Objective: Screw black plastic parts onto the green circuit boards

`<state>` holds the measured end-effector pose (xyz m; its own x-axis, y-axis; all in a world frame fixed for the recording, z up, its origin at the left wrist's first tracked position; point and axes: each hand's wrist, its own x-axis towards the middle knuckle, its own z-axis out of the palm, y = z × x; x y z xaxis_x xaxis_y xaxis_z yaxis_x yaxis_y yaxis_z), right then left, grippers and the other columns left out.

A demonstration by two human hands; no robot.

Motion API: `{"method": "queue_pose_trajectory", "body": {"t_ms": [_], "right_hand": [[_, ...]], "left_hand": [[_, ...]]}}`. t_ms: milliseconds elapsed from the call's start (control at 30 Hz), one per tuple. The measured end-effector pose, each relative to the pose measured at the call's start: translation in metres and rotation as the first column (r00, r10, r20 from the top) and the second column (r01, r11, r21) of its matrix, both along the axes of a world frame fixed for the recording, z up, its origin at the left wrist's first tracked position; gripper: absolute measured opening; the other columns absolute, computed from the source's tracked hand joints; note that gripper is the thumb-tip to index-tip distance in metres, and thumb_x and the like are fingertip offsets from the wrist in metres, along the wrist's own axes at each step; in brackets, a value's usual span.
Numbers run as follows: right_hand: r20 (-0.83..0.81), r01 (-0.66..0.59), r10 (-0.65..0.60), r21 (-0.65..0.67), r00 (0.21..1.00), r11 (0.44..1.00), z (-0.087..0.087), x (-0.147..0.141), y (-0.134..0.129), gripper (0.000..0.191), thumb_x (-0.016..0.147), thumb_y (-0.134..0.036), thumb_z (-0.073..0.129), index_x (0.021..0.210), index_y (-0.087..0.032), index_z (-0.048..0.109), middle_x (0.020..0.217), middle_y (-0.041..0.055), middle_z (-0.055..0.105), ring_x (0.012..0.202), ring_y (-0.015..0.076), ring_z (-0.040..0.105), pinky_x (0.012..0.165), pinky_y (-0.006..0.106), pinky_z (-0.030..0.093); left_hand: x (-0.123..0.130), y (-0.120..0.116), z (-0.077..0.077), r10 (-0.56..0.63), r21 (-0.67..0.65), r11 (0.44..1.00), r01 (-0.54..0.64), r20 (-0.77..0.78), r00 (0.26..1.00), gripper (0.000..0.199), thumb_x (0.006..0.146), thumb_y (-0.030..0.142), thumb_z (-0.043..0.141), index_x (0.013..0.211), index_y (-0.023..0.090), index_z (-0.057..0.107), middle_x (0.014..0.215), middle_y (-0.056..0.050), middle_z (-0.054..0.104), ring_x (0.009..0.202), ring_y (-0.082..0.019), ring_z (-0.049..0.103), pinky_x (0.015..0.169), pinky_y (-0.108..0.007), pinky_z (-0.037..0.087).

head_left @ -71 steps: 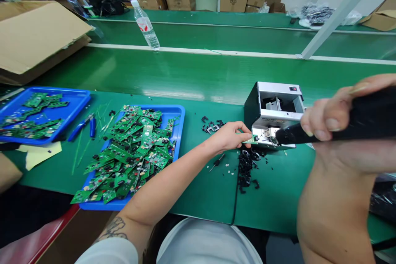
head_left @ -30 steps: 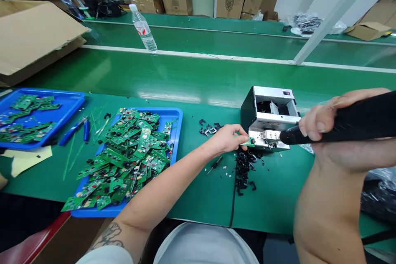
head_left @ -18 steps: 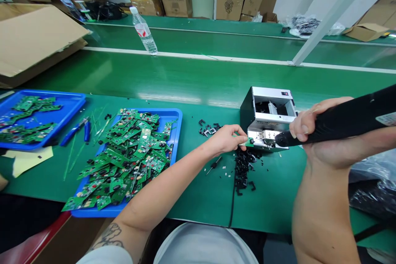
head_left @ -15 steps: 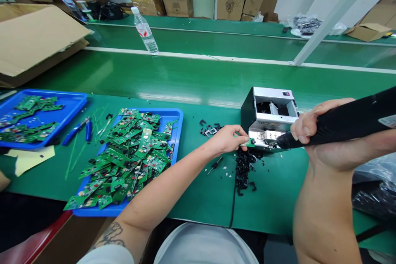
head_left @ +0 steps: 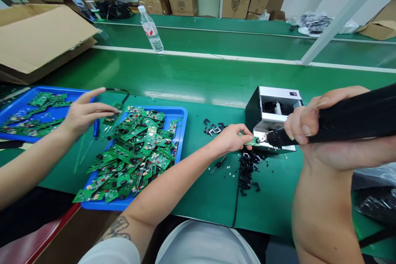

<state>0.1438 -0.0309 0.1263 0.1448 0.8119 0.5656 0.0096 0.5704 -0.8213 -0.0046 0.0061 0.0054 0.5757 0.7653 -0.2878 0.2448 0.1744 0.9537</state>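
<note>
Between thumb and fingers, my left hand [head_left: 233,138] pinches the end of a small green circuit board [head_left: 255,142], mostly hidden by fingers and tool. My right hand [head_left: 312,123] is wrapped round a black electric screwdriver [head_left: 355,115], held almost level. Its tip meets the front of a silver and black screw feeder [head_left: 272,111], where the board also lies; the exact contact is hidden. Black plastic clips [head_left: 247,169] are heaped below the feeder, and more small clips [head_left: 213,127] lie left of it. A blue tray [head_left: 185,132] piled with circuit boards stands beside my left forearm.
At the left, a co-worker's hand [head_left: 86,111] reaches over the table, near a second blue tray [head_left: 46,88]. A thin screwdriver [head_left: 219,164] and a black cable [head_left: 236,206] lie on the green mat. Farther back stand a water bottle [head_left: 151,31] and a cardboard box [head_left: 46,41].
A co-worker's hand has come in from the left, between the trays, near a circuit board. My screwdriver has shifted slightly left along the feeder's front. My left hand keeps its pinch.
</note>
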Motion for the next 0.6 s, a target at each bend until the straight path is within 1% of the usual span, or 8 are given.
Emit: {"method": "queue_pose_trajectory", "body": {"t_ms": [67, 100, 200, 367, 600], "right_hand": [[0.003, -0.067, 0.067, 0.083, 0.998, 0.994, 0.003, -0.006, 0.003, 0.077, 0.067, -0.088, 0.020, 0.054, -0.022, 0.058, 0.041, -0.0006, 0.045, 0.030, 0.0147, 0.045, 0.031, 0.030, 0.036], [0.008, -0.080, 0.079, 0.085, 0.997, 0.993, 0.005, -0.008, 0.004, 0.077, 0.068, -0.087, 0.022, 0.055, -0.022, 0.060, 0.041, -0.0008, 0.046, 0.030, 0.0146, 0.045, 0.030, 0.030, 0.036], [0.003, -0.077, 0.077, 0.048, 0.997, 0.996, 0.007, -0.011, 0.002, 0.076, 0.065, -0.088, 0.027, 0.057, -0.021, 0.061, 0.041, -0.0018, 0.045, 0.030, 0.0134, 0.044, 0.028, 0.027, 0.032], [-0.081, -0.102, 0.099, -0.043, 0.992, 0.994, 0.005, -0.014, -0.005, 0.068, 0.075, -0.079, 0.032, 0.065, -0.019, 0.063, 0.049, -0.0016, 0.049, 0.037, 0.0122, 0.046, 0.034, 0.028, 0.032], [-0.095, -0.120, 0.117, -0.030, 0.989, 0.992, 0.002, -0.013, -0.007, 0.067, 0.079, -0.076, 0.028, 0.068, -0.019, 0.063, 0.050, -0.0012, 0.050, 0.039, 0.0122, 0.046, 0.037, 0.029, 0.031]], "left_hand": [[0.001, 0.000, 0.001, 0.003, 0.000, 1.000, -0.003, -0.003, 1.000, 0.019, 0.080, 0.033, 0.057, 0.089, 0.015, 0.058, 0.071, -0.003, 0.069, 0.045, -0.004, 0.038, 0.044, -0.016, 0.029], [0.001, 0.000, 0.001, 0.004, 0.001, 1.000, -0.004, -0.010, 1.000, 0.019, 0.080, 0.032, 0.057, 0.089, 0.015, 0.058, 0.070, -0.003, 0.069, 0.045, -0.004, 0.038, 0.044, -0.016, 0.029], [0.001, -0.001, 0.004, 0.005, 0.005, 1.000, -0.005, -0.025, 1.000, 0.019, 0.080, 0.032, 0.057, 0.089, 0.015, 0.059, 0.070, -0.003, 0.068, 0.045, -0.004, 0.038, 0.045, -0.016, 0.030], [0.001, -0.001, 0.005, -0.001, 0.018, 1.000, 0.002, -0.037, 0.999, 0.021, 0.081, 0.034, 0.057, 0.090, 0.015, 0.059, 0.071, -0.003, 0.069, 0.045, -0.004, 0.037, 0.045, -0.017, 0.030], [0.001, -0.002, 0.007, -0.001, 0.016, 1.000, 0.002, -0.046, 0.999, 0.020, 0.080, 0.033, 0.057, 0.090, 0.015, 0.059, 0.070, -0.002, 0.069, 0.045, -0.004, 0.037, 0.047, -0.017, 0.031]]}}
